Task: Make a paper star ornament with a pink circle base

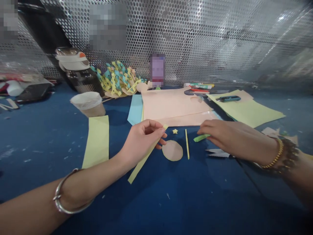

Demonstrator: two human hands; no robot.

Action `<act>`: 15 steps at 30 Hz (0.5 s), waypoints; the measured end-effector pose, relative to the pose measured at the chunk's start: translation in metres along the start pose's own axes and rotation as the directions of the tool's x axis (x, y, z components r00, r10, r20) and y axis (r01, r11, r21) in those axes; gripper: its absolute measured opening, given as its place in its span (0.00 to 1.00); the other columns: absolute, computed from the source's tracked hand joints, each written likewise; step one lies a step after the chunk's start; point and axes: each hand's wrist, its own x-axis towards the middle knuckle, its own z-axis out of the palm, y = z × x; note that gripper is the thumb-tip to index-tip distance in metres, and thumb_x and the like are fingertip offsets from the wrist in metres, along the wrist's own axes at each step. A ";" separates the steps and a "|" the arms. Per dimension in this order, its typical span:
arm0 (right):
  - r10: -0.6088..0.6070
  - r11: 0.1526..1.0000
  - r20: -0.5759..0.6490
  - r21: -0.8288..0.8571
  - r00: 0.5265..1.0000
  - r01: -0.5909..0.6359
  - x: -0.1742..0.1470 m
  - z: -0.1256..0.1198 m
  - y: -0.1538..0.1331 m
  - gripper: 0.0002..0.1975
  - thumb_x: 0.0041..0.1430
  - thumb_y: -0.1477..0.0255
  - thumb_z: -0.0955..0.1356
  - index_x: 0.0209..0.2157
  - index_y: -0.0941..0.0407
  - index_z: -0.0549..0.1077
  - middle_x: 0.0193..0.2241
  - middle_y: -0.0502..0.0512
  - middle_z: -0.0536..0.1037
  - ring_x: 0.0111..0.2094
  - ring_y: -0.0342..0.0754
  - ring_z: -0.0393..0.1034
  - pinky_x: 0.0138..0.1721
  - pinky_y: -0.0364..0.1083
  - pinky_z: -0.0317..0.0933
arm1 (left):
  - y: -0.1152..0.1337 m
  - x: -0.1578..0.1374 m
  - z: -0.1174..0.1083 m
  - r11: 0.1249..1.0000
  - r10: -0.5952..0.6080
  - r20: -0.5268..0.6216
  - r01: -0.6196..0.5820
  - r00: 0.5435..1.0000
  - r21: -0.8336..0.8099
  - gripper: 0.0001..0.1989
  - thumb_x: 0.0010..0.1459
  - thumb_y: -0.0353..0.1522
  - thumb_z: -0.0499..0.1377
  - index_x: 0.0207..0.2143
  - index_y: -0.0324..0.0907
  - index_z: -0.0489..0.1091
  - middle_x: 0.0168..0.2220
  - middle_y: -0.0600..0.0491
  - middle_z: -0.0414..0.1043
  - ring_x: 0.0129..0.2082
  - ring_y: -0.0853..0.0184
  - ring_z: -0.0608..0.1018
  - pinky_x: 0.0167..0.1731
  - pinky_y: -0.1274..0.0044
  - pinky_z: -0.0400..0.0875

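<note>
My left hand (144, 137) pinches one end of a long pale-yellow paper strip (140, 169) between thumb and forefinger, and its other end slants down toward me. Just right of those fingers lie a pinkish paper disc (172, 150), a tiny folded yellow paper star (175, 131) and a thin yellow stick-like piece (187, 144). My right hand (215, 132) has its fingers curled over a bright green stick-like thing (201, 138); its far end is hidden under the palm. Scissors (218, 153) lie below that hand, their blades pointing left and their handles covered.
Pink paper sheets (171, 106) lie ahead, with yellow sheets (259, 111) and a teal cutter (228, 98) at right. At left are a wide yellow paper piece (96, 140), a paper cup (89, 103) and a dark bottle (81, 75). Colourful paper decorations (119, 80) stand behind.
</note>
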 end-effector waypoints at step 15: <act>0.374 0.388 0.021 0.904 0.927 -0.177 0.038 -0.010 -0.080 0.07 0.59 0.66 0.68 0.36 0.54 0.72 0.33 0.50 0.76 0.29 0.42 0.70 0.25 0.41 0.65 | -0.002 -0.009 0.004 0.941 0.012 0.053 0.007 0.999 -0.337 0.07 0.50 0.32 0.67 0.29 0.40 0.72 0.28 0.58 0.74 0.30 0.77 0.75 0.32 0.85 0.68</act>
